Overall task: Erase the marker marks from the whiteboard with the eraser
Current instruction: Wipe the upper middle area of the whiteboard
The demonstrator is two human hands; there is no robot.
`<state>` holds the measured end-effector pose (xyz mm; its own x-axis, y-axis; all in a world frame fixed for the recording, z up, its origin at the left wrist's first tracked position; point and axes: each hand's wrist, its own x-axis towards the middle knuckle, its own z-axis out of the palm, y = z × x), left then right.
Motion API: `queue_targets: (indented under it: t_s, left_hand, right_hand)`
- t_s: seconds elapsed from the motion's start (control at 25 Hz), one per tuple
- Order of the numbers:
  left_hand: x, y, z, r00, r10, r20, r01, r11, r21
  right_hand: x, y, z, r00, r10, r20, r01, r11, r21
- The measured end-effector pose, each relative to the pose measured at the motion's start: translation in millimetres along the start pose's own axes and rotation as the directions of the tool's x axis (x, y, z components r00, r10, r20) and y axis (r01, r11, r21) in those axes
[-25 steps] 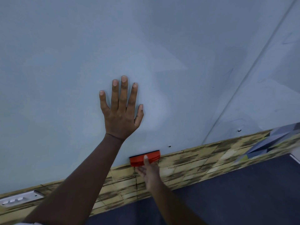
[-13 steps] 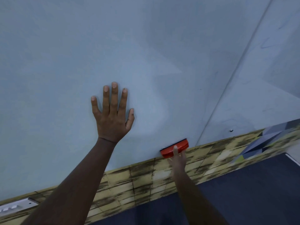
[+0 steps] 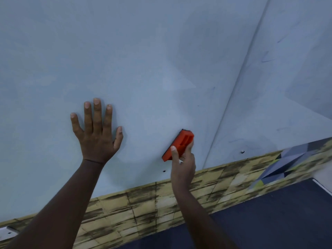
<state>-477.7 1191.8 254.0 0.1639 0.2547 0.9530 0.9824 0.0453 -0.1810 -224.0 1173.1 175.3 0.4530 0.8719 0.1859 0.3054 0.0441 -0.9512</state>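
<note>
The whiteboard (image 3: 143,60) fills most of the view, a pale blue-grey sheet mounted on the wall, with a straight seam (image 3: 239,83) running diagonally down its right part and dividing it from a second panel (image 3: 296,69). Faint bluish marker marks (image 3: 266,59) show on that right-hand panel, well to the right of the seam; a fainter dark stroke sits just left of the seam, above the eraser. Below the whiteboard's lower edge runs a band of yellow-brown brick-pattern wall covering (image 3: 143,203), and below that lies dark blue floor (image 3: 269,221). At the right end of the band, under the whiteboard's lower right corner, is a patch of grey and dark geometric shapes (image 3: 287,162).

The left hand (image 3: 97,133) lies flat on the whiteboard near its lower edge, fingers straight and spread, palm pressed to the surface, holding nothing. To its right, and left of the seam, the right hand (image 3: 182,164) grips the orange eraser (image 3: 179,144), thumb along its near side and fingers curled round the far side. The eraser is tilted, its upper end leaning right, its dark pad against the whiteboard. Two small screw heads (image 3: 164,171) sit in the whiteboard close to its lower edge, one just below the eraser, the other (image 3: 242,151) right of the seam.
</note>
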Motion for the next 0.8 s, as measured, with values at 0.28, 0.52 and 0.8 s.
queue_targets:
  t_s: [0.28,0.52,0.8]
  left_hand:
    - [0.4,7.6,-3.4,0.999,-0.039,0.018,0.039,0.999,-0.029]
    - [-2.9,51.2,-11.5,0.984,-0.170,0.056,0.175,0.978,-0.110]
    - [13.0,79.8,-1.3,0.994,0.091,-0.059,-0.100,0.980,-0.174]
  right_hand:
    - [63.7,67.1,-37.2,0.863,0.496,0.099,-0.492,0.779,0.389]
    - [68.7,55.8,-49.5,0.795,0.561,0.230,-0.593,0.639,0.490]
    - [0.1,-33.7,-1.1,0.966,-0.260,-0.007,0.259,0.965,-0.043]
